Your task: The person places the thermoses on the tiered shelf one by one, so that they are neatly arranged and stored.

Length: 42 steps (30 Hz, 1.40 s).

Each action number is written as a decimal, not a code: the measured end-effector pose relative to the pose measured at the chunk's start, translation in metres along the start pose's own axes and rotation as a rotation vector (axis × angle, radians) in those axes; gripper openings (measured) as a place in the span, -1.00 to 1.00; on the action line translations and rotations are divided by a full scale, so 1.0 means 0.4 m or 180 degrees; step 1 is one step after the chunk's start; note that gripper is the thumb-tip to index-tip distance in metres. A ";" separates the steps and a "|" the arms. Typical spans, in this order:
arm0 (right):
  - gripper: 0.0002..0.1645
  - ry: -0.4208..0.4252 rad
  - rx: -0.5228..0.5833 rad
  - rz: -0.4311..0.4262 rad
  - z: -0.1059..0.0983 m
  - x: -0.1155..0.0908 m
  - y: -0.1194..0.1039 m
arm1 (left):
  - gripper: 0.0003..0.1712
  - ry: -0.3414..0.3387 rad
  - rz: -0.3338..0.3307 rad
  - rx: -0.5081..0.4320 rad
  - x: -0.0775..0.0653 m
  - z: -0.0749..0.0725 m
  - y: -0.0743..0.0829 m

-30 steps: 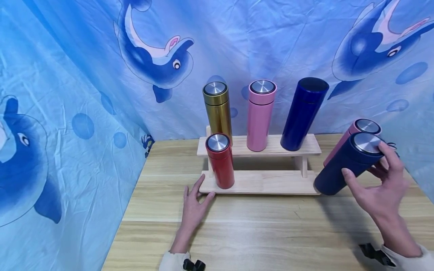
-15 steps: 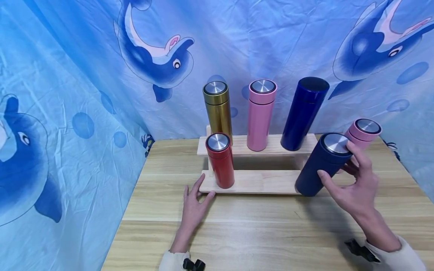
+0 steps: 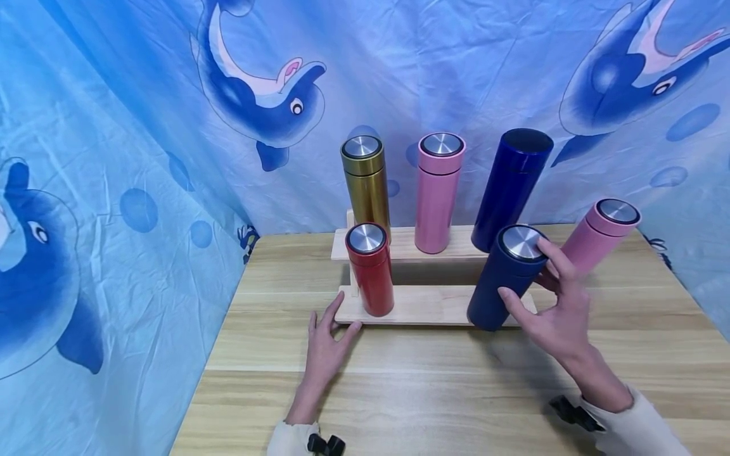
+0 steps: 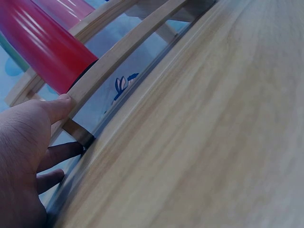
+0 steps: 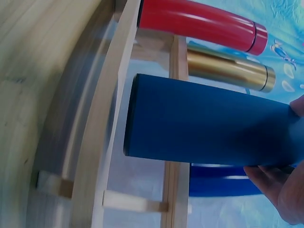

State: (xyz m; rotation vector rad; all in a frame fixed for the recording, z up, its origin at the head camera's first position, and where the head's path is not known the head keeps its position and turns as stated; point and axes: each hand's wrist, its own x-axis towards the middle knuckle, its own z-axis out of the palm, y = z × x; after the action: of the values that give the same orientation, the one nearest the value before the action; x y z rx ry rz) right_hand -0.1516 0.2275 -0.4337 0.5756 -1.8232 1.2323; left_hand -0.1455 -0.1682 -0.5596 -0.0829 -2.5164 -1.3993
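My right hand [image 3: 561, 310] grips a dark navy thermos [image 3: 502, 285] near its silver lid. The thermos leans over the right part of the rack's lower shelf; in the right wrist view its base overlaps the gap beyond the shelf's front edge. With thumb and fingers, my left hand [image 3: 327, 348] holds the left front corner of the two-tier wooden rack [image 3: 428, 304]. Just beside that hand, a red thermos [image 3: 373, 278] stands on the lower shelf. On the upper shelf are a gold thermos [image 3: 369, 196], a pink thermos [image 3: 436, 209] and a glossy blue thermos [image 3: 507, 196].
Another pink thermos [image 3: 599, 237] stands on the table right of the rack, partly behind my right hand. Behind the wood-grain table [image 3: 428, 392] hangs a blue curtain [image 3: 353, 57] printed with dolphins, which also runs along the left side.
My right hand has carried the navy thermos leftward, from beside the rack's right end to over its lower shelf, uncovering more of the right-hand pink thermos. My left hand stays put.
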 end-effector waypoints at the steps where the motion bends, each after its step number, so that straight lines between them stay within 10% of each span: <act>1: 0.16 -0.0013 0.0032 0.0001 0.008 0.002 -0.002 | -0.13 0.0020 0.0047 0.0015 -0.001 0.001 -0.002; 25: 0.14 -0.0419 0.0140 0.0274 0.151 0.025 -0.028 | -0.11 0.0051 0.0009 0.0007 0.003 0.011 -0.032; 34: 0.19 -0.0478 0.0213 0.0297 0.184 0.008 -0.025 | -0.14 0.0128 0.0314 -0.0022 -0.001 0.016 -0.035; 42: 0.20 -0.0646 0.0019 0.0272 0.188 0.011 -0.028 | -0.12 0.0036 0.0113 -0.0076 0.000 0.005 -0.010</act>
State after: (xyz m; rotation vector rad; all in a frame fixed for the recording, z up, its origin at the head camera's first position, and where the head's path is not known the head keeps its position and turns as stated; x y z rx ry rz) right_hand -0.1745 0.1548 -0.4366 0.6520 -2.0319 1.2745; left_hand -0.1465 -0.1687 -0.5637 -0.1231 -2.4772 -1.4122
